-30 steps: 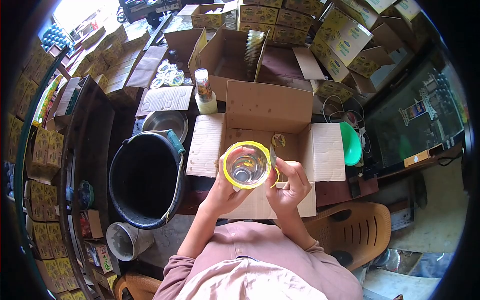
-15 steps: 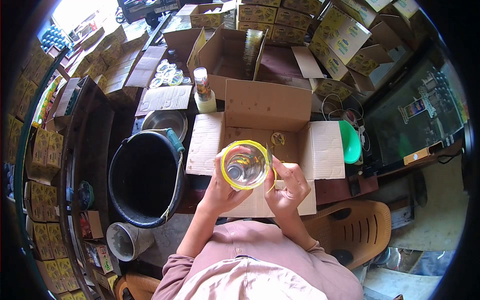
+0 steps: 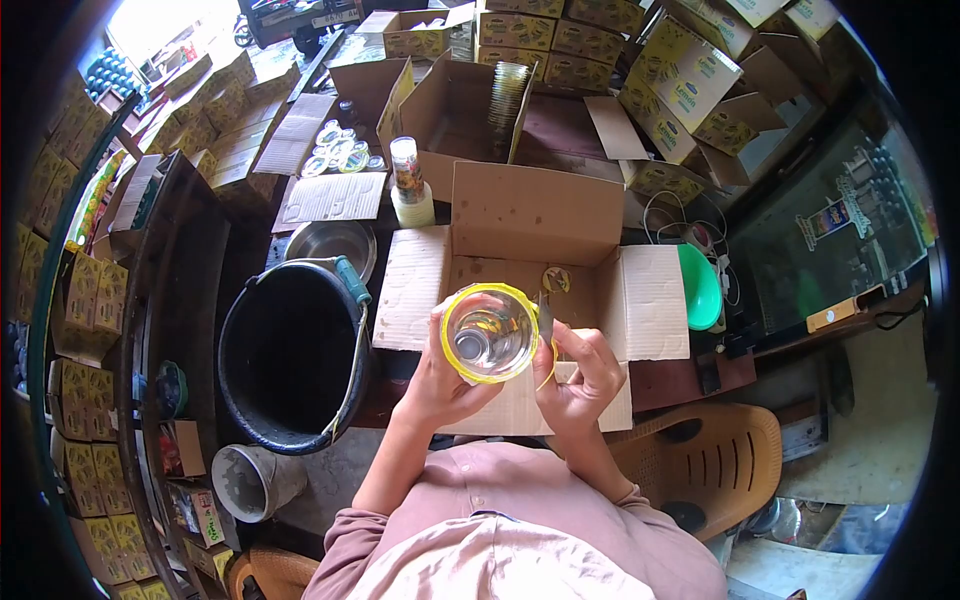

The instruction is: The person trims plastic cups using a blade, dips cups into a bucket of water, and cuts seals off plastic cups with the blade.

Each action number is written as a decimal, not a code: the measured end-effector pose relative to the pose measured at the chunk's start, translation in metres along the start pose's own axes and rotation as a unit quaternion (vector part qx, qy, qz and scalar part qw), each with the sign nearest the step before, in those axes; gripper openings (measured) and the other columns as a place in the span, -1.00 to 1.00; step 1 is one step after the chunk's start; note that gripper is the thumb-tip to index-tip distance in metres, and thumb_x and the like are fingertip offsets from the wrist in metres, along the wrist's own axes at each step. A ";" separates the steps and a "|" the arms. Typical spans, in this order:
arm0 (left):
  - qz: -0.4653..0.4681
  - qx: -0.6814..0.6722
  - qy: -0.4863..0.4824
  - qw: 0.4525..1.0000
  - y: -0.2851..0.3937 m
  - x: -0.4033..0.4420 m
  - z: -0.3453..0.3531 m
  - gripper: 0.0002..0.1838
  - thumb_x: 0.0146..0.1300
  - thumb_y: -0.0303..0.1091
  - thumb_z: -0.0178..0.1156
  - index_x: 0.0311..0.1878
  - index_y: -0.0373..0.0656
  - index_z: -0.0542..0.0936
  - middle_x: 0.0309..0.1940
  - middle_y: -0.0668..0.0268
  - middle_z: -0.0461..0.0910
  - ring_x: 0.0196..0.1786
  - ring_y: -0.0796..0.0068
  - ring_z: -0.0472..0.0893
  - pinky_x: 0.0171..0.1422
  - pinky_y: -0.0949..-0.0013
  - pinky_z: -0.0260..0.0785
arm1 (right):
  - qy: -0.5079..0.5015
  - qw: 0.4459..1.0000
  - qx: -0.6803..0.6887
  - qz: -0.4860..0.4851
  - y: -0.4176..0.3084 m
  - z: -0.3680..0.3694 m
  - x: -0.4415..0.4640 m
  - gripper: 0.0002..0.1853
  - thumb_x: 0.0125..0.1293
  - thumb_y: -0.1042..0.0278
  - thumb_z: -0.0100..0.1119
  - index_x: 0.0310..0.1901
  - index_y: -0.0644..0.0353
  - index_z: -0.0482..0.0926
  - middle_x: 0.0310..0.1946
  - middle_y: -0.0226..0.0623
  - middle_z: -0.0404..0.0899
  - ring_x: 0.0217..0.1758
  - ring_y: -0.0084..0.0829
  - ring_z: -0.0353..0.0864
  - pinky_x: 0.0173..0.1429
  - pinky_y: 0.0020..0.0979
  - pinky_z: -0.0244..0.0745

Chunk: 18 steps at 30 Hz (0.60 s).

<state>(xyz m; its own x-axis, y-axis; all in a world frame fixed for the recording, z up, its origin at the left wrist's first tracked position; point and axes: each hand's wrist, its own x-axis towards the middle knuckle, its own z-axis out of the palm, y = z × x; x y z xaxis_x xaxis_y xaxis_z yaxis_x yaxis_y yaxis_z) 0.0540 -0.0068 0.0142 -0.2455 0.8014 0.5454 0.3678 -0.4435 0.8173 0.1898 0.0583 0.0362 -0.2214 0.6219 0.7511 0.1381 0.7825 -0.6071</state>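
Observation:
My left hand point(image 3: 437, 378) is wrapped round a clear plastic cup point(image 3: 492, 340) with a yellow rim, its open mouth facing me. Coloured print shows through its wall. At the cup's right edge, my right hand point(image 3: 582, 378) pinches a small thin blade point(image 3: 545, 318); its handle is hidden by the fingers. A narrow yellow strip point(image 3: 553, 366) curls down beside those fingers. Both hands are above an open cardboard box point(image 3: 536, 212), in which a yellowish scrap point(image 3: 556, 280) lies.
Left of the box stands a black bucket point(image 3: 228, 365) in front of a metal bowl point(image 3: 368, 240). Stacked cups point(image 3: 407, 170) rise behind the box's left flap. A green bowl point(image 3: 700, 287) is at the right, above a brown plastic chair point(image 3: 735, 450). Another open carton point(image 3: 450, 110) holds a tall cup stack.
My right hand and the blade have shifted slightly right and down along the cup's edge. The cup stays nearly in place in my left hand.

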 end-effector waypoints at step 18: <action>-0.003 0.014 -0.046 0.999 0.002 0.000 -0.005 -0.26 -0.19 -0.46 0.30 0.12 -0.28 0.17 -0.06 0.09 0.38 -0.02 0.25 0.47 0.09 0.31 0.33 | -0.027 0.999 -0.018 -0.018 0.004 -0.004 0.002 -0.64 -0.14 0.64 0.27 -0.20 0.19 0.63 -0.58 -0.35 0.48 -0.56 -0.53 0.47 -0.46 -0.55 0.38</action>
<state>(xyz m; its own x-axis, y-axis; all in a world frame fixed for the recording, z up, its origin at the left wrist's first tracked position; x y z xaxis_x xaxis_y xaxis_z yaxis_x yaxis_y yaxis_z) 0.0505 -0.0094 0.0173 -0.1652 0.8375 0.5208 0.3925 -0.4286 0.8138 0.1938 0.0629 0.0369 -0.2782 0.5920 0.7565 0.1629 0.8052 -0.5702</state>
